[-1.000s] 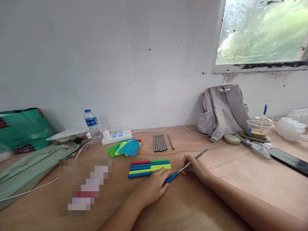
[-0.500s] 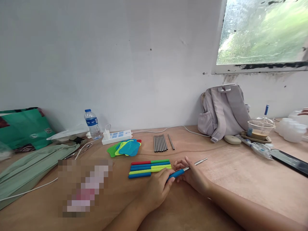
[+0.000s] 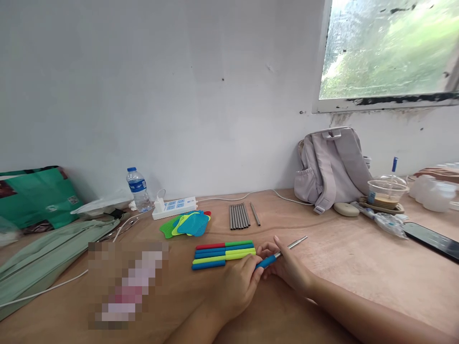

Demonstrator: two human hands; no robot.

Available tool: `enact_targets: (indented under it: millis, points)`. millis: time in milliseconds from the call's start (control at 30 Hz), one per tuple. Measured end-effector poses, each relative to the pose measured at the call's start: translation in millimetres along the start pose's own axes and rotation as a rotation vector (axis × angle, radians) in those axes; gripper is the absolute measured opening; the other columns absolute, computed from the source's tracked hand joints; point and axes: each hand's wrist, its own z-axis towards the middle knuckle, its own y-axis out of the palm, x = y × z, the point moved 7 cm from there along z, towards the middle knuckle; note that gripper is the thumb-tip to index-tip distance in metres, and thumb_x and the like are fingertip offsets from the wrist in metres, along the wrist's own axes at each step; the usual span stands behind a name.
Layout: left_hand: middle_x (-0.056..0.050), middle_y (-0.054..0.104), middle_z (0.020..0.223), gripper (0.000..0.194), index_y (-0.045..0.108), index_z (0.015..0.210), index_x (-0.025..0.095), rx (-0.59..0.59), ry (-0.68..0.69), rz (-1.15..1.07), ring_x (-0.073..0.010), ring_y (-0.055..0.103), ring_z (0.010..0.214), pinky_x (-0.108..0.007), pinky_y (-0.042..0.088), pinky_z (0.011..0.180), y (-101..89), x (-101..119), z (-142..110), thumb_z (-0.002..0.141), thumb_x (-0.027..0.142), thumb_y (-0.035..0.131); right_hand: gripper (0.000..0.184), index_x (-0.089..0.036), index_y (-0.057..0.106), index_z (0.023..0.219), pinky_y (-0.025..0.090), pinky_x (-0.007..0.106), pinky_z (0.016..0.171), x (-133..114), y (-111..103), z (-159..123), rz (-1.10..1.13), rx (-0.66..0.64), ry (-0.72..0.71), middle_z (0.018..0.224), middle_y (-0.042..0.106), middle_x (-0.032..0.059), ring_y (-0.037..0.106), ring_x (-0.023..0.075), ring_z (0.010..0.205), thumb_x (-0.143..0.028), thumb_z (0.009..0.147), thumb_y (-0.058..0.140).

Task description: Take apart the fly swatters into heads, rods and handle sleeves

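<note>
A metal rod with a blue handle [image 3: 266,262] lies slanted across both hands, its thin silver tip pointing to the upper right. My left hand [image 3: 238,284] is closed round the lower end of the blue handle. My right hand [image 3: 289,270] curls round the metal part just past the handle, its thumb raised along the rod. Left of the hands lies a row of coloured handles [image 3: 210,255] in red, green, blue and yellow, partly behind my left hand. Farther back lie several metal tubes [image 3: 239,216] side by side and one separate tube [image 3: 255,214].
Mesh fly swatter heads [image 3: 193,223] lie piled before a white power strip [image 3: 174,208] and a water bottle [image 3: 138,188]. On the right are a backpack [image 3: 332,167], a plastic cup [image 3: 387,191] and a phone [image 3: 435,241]. A green cloth [image 3: 53,253] covers the left side.
My left hand has moved slightly to the right along with the blue handle, closer to my right hand. The view has shifted a little; the laid-out pieces have stayed in place.
</note>
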Motion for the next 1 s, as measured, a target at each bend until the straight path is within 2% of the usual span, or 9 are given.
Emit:
enact_targets:
  millis: [67,133,233,333,433,533,633,833,1000]
  points:
    - [-0.006,0.06,0.095,0.025,0.051,0.101,0.021,0.092,0.061,0.055,-0.0188,0.054,0.09,-0.031,0.042,0.08,-14.4,-2.7,0.6,0.09,0.027,0.03,0.053,-0.018,0.058,0.071,0.038,0.025,0.05,-1.6,-4.6,2.4,0.029,0.005,-0.009,0.062,0.054,0.0017,0.051,0.0143,0.054,-0.067,0.073,0.04]
    - [-0.006,0.058,0.093,0.023,0.051,0.099,0.02,0.239,0.067,0.114,-0.0191,0.053,0.089,-0.032,0.041,0.081,-35.7,-17.0,-0.5,0.089,0.026,0.031,0.052,-0.017,0.057,0.065,0.034,0.023,0.044,-3.4,-18.1,6.4,0.068,0.056,-0.005,0.057,0.052,0.001,0.047,0.0123,0.047,-0.066,0.075,0.039]
    - [-0.007,0.056,0.087,0.017,0.051,0.089,0.018,0.485,-0.067,0.249,-0.02,0.052,0.087,-0.033,0.042,0.08,-72.7,-60.5,-7.9,0.086,0.023,0.034,0.048,-0.017,0.052,0.056,0.03,0.021,0.039,-6.0,-48.1,13.1,0.176,0.154,0.021,0.05,0.047,-0.001,0.04,0.0088,0.04,-0.06,0.077,0.043]
    - [-0.01,0.056,0.093,0.02,0.051,0.093,0.017,0.608,-0.218,0.456,-0.0238,0.051,0.093,-0.038,0.042,0.083,-100.3,-106.7,-18.4,0.08,0.017,0.036,0.043,-0.018,0.044,0.052,0.025,0.019,0.036,-9.4,-73.3,17.8,0.265,0.203,0.04,0.041,0.038,-0.0052,0.03,0.0059,0.032,-0.052,0.079,0.045]
    - [-0.011,0.058,0.103,0.03,0.056,0.097,0.018,0.579,-0.264,0.525,-0.0288,0.049,0.102,-0.046,0.038,0.089,-108.9,-138.6,-24.5,0.073,0.013,0.04,0.038,-0.021,0.037,0.053,0.018,0.02,0.032,-10.5,-85.4,19.3,0.264,0.226,0.053,0.034,0.028,-0.0089,0.021,0.0063,0.028,-0.045,0.081,0.045]
    - [-0.007,0.057,0.116,0.04,0.057,0.107,0.022,0.413,-0.294,0.553,-0.0288,0.045,0.111,-0.047,0.035,0.095,-98.6,-157.8,-24.5,0.071,0.013,0.042,0.032,-0.022,0.04,0.06,0.015,0.02,0.029,-10.5,-89.8,18.4,0.192,0.287,0.025,0.031,0.028,-0.0104,0.02,0.0071,0.024,-0.047,0.079,0.046]
    - [-0.005,0.06,0.113,0.043,0.056,0.112,0.022,0.328,-0.317,0.531,-0.0274,0.049,0.11,-0.046,0.037,0.094,-89.4,-166.8,-24.5,0.071,0.014,0.043,0.026,-0.023,0.044,0.07,0.015,0.02,0.028,-16.7,-93.9,17.2,0.105,0.367,-0.103,0.032,0.033,-0.0105,0.024,0.0078,0.023,-0.048,0.076,0.049]
    - [-0.005,0.064,0.107,0.041,0.057,0.11,0.021,0.352,-0.315,0.488,-0.0231,0.056,0.101,-0.041,0.043,0.089,-92.2,-171.5,-24.2,0.073,0.014,0.041,0.02,-0.024,0.043,0.074,0.021,0.022,0.03,-44.9,-113.2,10.0,0.107,0.554,-0.333,0.041,0.038,-0.009,0.029,0.0073,0.028,-0.042,0.076,0.051]
    - [-0.007,0.062,0.111,0.037,0.056,0.11,0.017,0.436,-0.348,0.456,-0.0217,0.056,0.103,-0.038,0.046,0.087,-98.0,-175.4,-26.4,0.081,0.02,0.034,0.022,-0.024,0.042,0.07,0.034,0.025,0.045,-99.5,-104.9,-13.4,-0.034,0.508,-0.671,0.055,0.039,-0.0058,0.041,0.0097,0.046,-0.039,0.075,0.058]
